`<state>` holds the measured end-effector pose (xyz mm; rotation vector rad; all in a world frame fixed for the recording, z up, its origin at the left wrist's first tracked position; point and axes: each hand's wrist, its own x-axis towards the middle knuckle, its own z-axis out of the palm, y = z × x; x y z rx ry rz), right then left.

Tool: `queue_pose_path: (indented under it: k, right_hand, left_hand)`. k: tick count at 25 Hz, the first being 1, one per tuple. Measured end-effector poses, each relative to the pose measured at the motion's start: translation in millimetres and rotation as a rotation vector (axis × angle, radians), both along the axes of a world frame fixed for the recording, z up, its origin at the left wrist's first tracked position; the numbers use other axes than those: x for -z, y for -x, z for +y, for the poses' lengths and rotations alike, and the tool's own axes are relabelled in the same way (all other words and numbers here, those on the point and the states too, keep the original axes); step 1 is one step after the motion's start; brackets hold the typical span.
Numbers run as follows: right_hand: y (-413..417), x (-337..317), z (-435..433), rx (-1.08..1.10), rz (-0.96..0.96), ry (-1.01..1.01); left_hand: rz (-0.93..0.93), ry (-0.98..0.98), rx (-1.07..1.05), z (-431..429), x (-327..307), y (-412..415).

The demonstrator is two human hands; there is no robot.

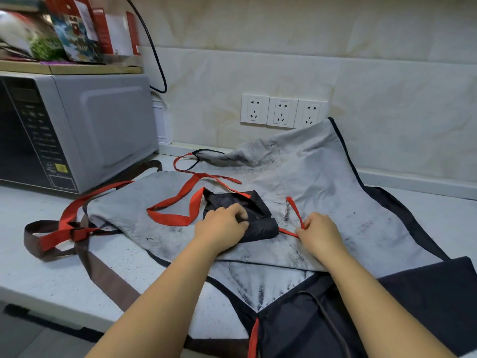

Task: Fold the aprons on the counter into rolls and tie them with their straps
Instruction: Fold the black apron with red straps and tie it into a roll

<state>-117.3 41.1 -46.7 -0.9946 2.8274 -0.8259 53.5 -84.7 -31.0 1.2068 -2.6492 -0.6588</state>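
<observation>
A small dark apron [254,215], folded into a compact bundle, lies on top of grey aprons [317,177] spread across the counter. My left hand [222,226] grips the bundle's near end with curled fingers. My right hand [318,232] pinches a thin red strap [293,206] that runs from the bundle's right end. A wider red strap [180,202] loops loosely to the left of the bundle.
A grey microwave [77,130] stands at the left with boxes on a board above it. A brown and red strap tangle [64,231] lies at the left. Three wall sockets [282,112] sit behind. A dark apron [387,306] hangs over the counter's front edge [51,306].
</observation>
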Motion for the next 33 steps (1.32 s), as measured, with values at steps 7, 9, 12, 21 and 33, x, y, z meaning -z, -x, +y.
queue_pose_path:
  k: [7, 9, 12, 21, 33]
  right_hand:
    - [-54.8, -14.7, -25.1, -0.613, 0.165, 0.166]
    - [-54.2, 2.9, -23.6, -0.602, -0.064, 0.172]
    - [-42.6, 8.1, -24.2, -0.595, -0.099, 0.251]
    - [-39.3, 12.2, -33.5, -0.604, -0.034, 0.156]
    - [-41.6, 10.2, -31.7, -0.569, -0.094, 0.169]
  left_hand:
    - [0.135, -0.021, 0.018, -7.9, 10.8, -1.4]
    - [0.265, -0.044, 0.027, -8.4, 11.0, -10.9]
    - [0.497, -0.144, -0.139, -16.6, 8.1, -41.7]
    - [0.061, -0.094, -0.006, -37.2, -10.7, -71.5]
    - [-0.056, 0.087, -0.135, -34.7, -14.2, -72.4]
